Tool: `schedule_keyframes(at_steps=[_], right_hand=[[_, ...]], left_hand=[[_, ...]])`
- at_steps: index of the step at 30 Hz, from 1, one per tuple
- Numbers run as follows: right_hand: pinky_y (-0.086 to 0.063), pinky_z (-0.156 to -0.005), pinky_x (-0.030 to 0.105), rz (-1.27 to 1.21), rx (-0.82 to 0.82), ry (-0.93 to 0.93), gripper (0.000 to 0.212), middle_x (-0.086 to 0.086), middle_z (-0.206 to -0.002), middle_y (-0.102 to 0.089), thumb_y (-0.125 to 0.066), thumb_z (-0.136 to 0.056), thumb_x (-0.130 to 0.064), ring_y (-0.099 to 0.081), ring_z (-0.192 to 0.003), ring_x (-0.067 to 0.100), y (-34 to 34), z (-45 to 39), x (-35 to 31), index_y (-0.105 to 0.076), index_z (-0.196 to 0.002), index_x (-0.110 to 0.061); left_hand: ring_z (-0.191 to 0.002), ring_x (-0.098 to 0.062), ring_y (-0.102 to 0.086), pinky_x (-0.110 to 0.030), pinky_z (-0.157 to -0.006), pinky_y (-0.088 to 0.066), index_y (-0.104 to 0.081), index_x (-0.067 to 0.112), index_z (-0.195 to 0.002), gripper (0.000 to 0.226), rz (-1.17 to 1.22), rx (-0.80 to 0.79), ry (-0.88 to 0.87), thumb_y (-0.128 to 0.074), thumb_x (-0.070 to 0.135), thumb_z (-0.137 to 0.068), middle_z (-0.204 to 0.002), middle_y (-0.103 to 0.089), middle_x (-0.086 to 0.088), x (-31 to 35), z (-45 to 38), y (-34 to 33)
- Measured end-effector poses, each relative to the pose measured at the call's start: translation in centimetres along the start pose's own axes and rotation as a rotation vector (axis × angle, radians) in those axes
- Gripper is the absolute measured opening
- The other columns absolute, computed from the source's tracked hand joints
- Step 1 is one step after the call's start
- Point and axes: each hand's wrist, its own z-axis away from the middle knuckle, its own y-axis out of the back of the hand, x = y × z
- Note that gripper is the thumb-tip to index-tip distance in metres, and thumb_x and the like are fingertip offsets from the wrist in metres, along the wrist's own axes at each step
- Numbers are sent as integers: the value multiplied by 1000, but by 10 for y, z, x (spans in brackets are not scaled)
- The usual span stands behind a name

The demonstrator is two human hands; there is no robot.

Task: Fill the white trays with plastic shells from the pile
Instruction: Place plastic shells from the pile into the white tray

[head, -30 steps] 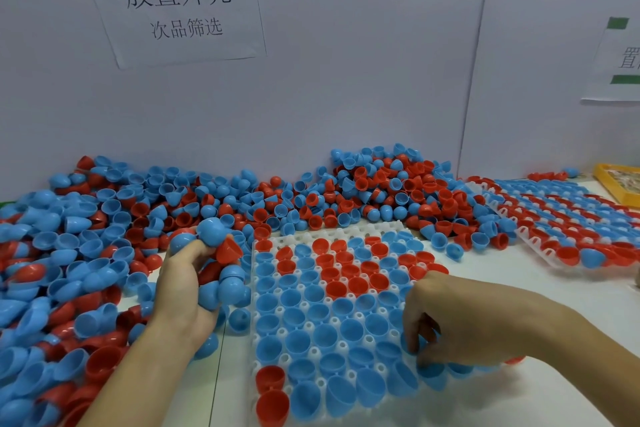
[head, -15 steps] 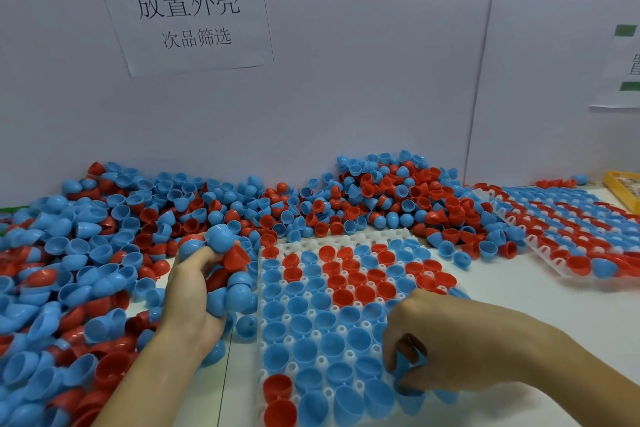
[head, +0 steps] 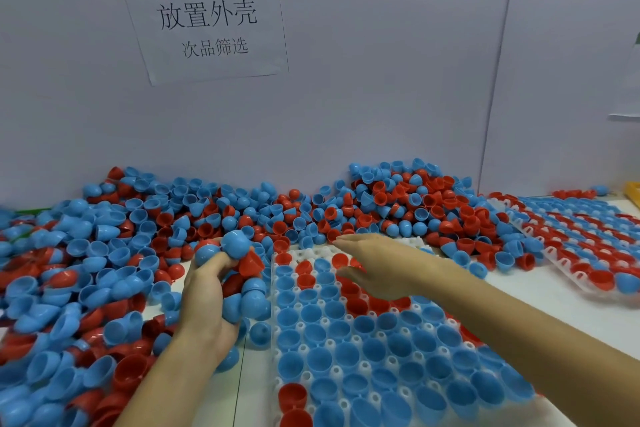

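Over tray (head: 277, 333): right hand (head: 384, 267) fingers straight, hiding cells; left hand (head: 207, 291) clamps shells (head: 242, 274).

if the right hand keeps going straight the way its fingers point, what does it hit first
Most likely the loose shells at the near edge of the pile, just past the tray's far rim; the right hand points there, though depth is unclear.

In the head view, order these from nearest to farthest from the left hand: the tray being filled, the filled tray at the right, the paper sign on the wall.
From the left hand:
1. Tray being filled, right beside it, to its right.
2. Filled tray, far right of the table.
3. Paper sign, up on the back wall.
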Motion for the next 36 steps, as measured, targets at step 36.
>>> schedule_keyframes(at_steps=[36], right_hand=[[-10, -122, 58, -10, -99, 57, 57, -6, -166, -9, -26, -107, -42, -7, -153, 19, -29, -55, -28, -13, -159, -22]], left_hand=[[-73, -19, -66, -28, -56, -54, -56, -3, -133, 45, 13, 34, 25, -60, 17, -93, -94, -65, -12, 0, 0, -1]])
